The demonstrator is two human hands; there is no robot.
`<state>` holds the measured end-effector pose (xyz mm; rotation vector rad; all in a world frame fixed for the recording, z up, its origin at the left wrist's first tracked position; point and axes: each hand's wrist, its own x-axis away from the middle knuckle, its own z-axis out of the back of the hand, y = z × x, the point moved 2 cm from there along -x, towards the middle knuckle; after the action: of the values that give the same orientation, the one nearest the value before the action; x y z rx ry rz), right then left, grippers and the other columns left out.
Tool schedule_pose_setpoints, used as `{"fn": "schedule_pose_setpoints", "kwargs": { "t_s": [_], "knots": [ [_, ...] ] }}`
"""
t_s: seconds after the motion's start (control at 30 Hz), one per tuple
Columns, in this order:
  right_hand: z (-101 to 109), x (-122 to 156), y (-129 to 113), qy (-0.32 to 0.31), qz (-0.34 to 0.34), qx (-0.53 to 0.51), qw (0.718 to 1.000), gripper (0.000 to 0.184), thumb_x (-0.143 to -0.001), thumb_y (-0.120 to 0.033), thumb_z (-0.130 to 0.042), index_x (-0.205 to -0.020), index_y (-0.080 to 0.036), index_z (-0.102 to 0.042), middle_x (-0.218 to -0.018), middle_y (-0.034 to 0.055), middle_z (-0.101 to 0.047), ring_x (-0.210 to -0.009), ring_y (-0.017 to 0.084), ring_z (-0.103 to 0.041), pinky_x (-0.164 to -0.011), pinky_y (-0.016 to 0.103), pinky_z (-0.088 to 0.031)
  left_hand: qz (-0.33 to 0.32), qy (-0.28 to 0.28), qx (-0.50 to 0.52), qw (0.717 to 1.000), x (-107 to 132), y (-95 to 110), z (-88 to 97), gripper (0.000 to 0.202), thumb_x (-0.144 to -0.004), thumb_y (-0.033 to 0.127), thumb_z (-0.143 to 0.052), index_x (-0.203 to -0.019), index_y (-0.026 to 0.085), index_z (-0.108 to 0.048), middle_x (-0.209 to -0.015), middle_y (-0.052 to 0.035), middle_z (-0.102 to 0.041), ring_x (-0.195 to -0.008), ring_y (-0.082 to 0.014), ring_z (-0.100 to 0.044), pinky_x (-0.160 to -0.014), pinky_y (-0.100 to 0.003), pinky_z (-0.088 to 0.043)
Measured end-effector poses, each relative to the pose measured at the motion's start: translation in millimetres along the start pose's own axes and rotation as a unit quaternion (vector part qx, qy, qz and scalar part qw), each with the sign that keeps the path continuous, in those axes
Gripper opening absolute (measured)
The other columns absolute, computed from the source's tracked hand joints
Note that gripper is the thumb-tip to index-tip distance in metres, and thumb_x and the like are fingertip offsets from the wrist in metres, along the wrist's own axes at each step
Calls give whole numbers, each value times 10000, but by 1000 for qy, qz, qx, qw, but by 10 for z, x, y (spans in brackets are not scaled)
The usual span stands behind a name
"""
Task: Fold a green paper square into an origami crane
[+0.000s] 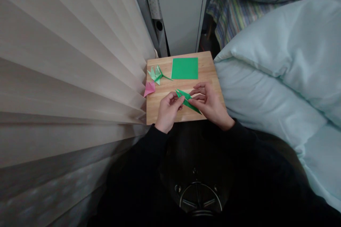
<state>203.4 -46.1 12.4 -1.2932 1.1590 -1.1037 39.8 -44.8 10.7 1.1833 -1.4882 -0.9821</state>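
While in both hands point(167, 110) point(212, 104), green origami point(185, 95)

On the near side of the flat green sheet point(185, 68), a folded green paper point(189, 105) is held by the left hand point(168, 110) and the right hand point(211, 104).

head-worn view | from above | facing forward, steeply down | hands point(212, 105), wooden tabletop point(155, 110) fairly near

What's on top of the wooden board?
A flat green sheet, a pale green folded piece, a pink folded piece. The left hand, right hand and held green paper cover part of the board; what's beneath is hidden.
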Motion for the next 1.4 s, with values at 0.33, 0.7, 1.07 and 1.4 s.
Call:
{"fn": "schedule_pose_setpoints", "kwargs": {
  "t_s": [0.33, 0.7, 1.07, 1.4],
  "knots": [
    [40, -1, -6, -32, 0, 43, 999, 181, -887, -384, -705, -890, -216, -638, -938, 30, -683, -806, 179, -689, -671, 337, -641, -77, 2, -54, 996, 19, 115, 22, 505, -800, 272, -812, -1166, 243, -465, -702, 83, -634, -623, -123, -680, -677, -255, -555],
    [101, -18, -66, -80, 36, 157, 984, 275, -836, -438, -788, -929, -196, -697, -861, 22, -736, -727, 159, -628, -671, 298, -484, -93, -42, -145, 984, -2, 121, 141, 323, -733, 299, -857, -914, 197, -610, -840, -16, -744, -782, -156, -725, -765, -270, -561],
    [149, -20, -77, -113, 75, 247, 960, 111, -900, -325, -733, -922, -216, -746, -810, 2, -742, -739, 171, -632, -718, 302, -448, -38, -94, -178, 979, 0, 74, 172, 233, -756, 335, -839, -914, 166, -806, -851, -71, -801, -730, -192, -756, -772, -332, -628],
    [138, 47, -259, 145, 160, 267, 939, 127, -902, -321, -715, -968, -253, -630, -978, 68, -675, -957, 271, -653, -873, 425, -531, -28, 73, -73, 994, -55, 51, 230, 336, -669, 379, -911, -866, 150, -763, -736, -40, -774, -701, -172, -763, -785, -327, -648]
  ]
}}
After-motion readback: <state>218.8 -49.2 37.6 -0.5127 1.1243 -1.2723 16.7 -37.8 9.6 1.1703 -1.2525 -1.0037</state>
